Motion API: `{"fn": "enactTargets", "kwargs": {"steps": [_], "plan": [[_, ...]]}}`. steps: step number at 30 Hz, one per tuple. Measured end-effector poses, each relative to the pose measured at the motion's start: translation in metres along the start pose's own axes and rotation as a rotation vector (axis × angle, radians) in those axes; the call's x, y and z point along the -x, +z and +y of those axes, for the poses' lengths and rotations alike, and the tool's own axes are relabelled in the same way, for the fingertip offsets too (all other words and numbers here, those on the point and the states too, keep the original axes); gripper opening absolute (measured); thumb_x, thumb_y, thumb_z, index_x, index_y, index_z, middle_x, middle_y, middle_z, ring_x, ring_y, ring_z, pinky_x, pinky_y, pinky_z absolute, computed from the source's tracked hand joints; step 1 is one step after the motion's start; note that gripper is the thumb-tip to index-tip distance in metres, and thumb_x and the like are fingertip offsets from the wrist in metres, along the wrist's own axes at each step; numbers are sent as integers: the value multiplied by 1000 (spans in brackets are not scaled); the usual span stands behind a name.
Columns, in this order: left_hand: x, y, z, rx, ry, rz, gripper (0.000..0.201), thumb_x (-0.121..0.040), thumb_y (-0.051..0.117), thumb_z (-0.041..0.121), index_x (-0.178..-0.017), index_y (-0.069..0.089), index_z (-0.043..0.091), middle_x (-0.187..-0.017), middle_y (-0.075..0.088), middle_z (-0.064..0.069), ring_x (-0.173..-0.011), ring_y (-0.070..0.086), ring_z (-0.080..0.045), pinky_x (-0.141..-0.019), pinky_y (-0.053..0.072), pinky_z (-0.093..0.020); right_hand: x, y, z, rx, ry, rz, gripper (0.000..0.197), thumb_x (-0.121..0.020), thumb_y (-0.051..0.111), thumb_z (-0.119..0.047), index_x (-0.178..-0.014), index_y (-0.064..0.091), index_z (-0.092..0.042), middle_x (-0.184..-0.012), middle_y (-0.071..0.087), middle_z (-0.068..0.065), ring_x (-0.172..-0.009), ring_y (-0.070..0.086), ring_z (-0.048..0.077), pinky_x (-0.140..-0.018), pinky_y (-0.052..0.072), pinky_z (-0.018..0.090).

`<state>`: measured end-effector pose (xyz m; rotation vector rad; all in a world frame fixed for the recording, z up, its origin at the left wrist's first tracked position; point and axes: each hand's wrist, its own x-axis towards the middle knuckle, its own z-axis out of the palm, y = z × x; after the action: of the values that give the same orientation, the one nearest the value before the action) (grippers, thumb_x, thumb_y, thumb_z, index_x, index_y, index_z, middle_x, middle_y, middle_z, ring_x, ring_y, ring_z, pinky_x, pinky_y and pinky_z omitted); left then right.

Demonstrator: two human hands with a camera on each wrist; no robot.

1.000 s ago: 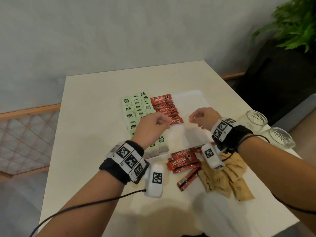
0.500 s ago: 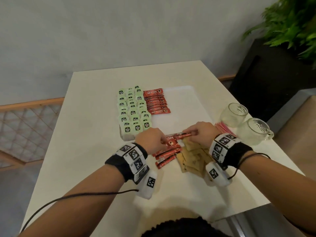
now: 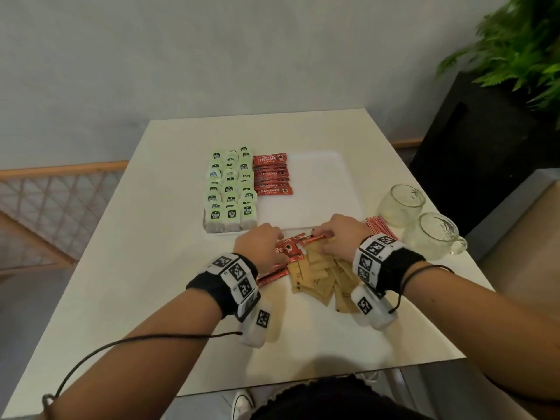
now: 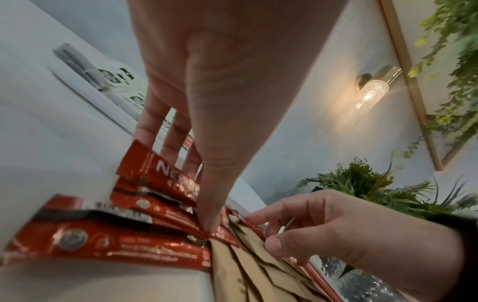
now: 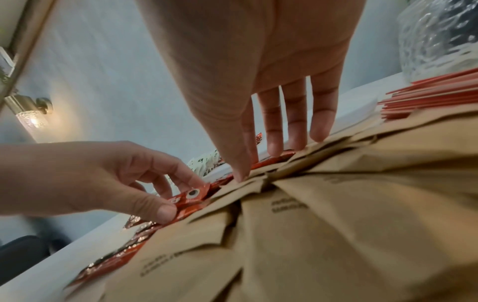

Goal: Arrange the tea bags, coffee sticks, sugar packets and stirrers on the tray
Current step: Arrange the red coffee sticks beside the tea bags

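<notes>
- Down at the near edge of the white tray (image 3: 318, 177), both hands work the loose pile lying on the table (image 3: 136, 283) just in front of it.
- Left hand (image 3: 260, 247): thumb and fingers pinch the end of a red coffee stick (image 5: 191, 196), one of several loose coffee sticks (image 4: 129, 235) fanned out on the table under that hand.
- Right hand (image 3: 342, 234): fingers reach down with the fingertips (image 5: 318, 134) touching the heap of brown sugar packets (image 3: 321, 280), and the thumb and forefinger close on the end of another red stick (image 5: 274, 159) at the heap's far side; whether that stick is truly gripped or only touched I cannot tell.
- The sugar packets overlap one another in a loose heap on the table, touching the loose coffee sticks on their left side and running under the right wrist.
- On the tray, green tea bags (image 3: 230, 189) stand in three tidy columns along its left edge, and a row of coffee sticks (image 3: 271, 174) lies just beside them, toward the tray's far left corner.
- Red stirrers (image 3: 380, 227) lie in a bundle on the table beside the tray's near right corner, touching the sugar heap's edge in the right wrist view.
- Two glass mugs (image 3: 418, 219) stand near the table's right edge, just beyond the stirrers.
- A leafy plant (image 3: 521, 47) rises off the table's far right corner.
</notes>
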<state>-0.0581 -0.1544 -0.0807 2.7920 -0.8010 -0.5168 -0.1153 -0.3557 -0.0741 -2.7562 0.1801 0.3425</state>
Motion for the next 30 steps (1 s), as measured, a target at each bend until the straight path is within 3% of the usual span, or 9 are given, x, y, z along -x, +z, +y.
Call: {"fn": "enactTargets", "kwargs": {"steps": [4,7,11,14,17,20,23,26,30], "plan": [[1,4,5,9,-43,20,42,-86,70,44,-119,58,21,-118,57,0,-108,56,-20,-88,49,-36,0,-2,1,-2,-28,18,34,-80,72,-34,-113,66,-32,-106,45,-5,-101,52,16,-83,45,28],[0,8,8,15,-53,-14,37,-93,63,32,-124,52,15,-122,58,-7,-111,56,-27,-90,47,-39,-3,-4,2,3,-68,-18,42,-81,71,-33,-122,61,-30,-114,48,-2,-104,51,16,-82,40,26],[0,12,8,16,-53,-45,29,-100,51,24,-123,46,7,-124,54,-14,-111,54,-31,-92,45,-42,-6,-8,0,-4,-70,-28,35,-85,70,-32,-119,65,-28,-113,53,-2,-98,53,14,-81,42,24],[2,10,8,79,-89,-62,26,-103,44,24,-118,44,2,-115,57,-17,-105,57,-33,-84,44,-39,-7,-7,0,-10,-59,0,35,-86,67,-31,-121,63,-29,-104,52,-6,-92,51,11,-77,40,24],[5,6,7,190,-98,-56,24,-104,41,22,-116,42,1,-101,58,-15,-94,60,-31,-68,41,-30,-7,-6,0,-2,-13,15,34,-88,65,-35,-121,64,-28,-112,63,-8,-99,57,12,-79,43,23],[8,3,6,222,-124,25,20,-105,37,22,-113,40,4,-101,59,-16,-89,57,-31,-67,39,-31,-9,-9,-5,67,5,27,30,-88,63,-37,-116,68,-27,-110,66,-7,-97,60,13,-75,46,24],[8,-1,3,282,-82,17,15,-106,34,21,-105,37,7,-80,52,-6,-70,50,-24,-52,35,-25,-8,-11,-10,228,-60,35,25,-91,59,-36,-111,71,-27,-110,63,-2,-101,57,17,-81,50,30],[6,-8,0,303,-33,20,18,-106,37,26,-104,39,9,-74,47,-1,-61,46,-14,-52,34,-26,-9,-10,-10,237,-80,14,23,-91,59,-35,-111,68,-29,-111,58,0,-98,54,15,-82,48,30],[3,-14,-4,252,-21,68,25,-101,48,36,-101,44,12,-80,53,-4,-69,52,-20,-59,38,-31,-12,-9,-13,297,-78,-24,31,-91,57,-41,-120,62,-32,-113,52,2,-99,56,19,-78,44,29]]}}
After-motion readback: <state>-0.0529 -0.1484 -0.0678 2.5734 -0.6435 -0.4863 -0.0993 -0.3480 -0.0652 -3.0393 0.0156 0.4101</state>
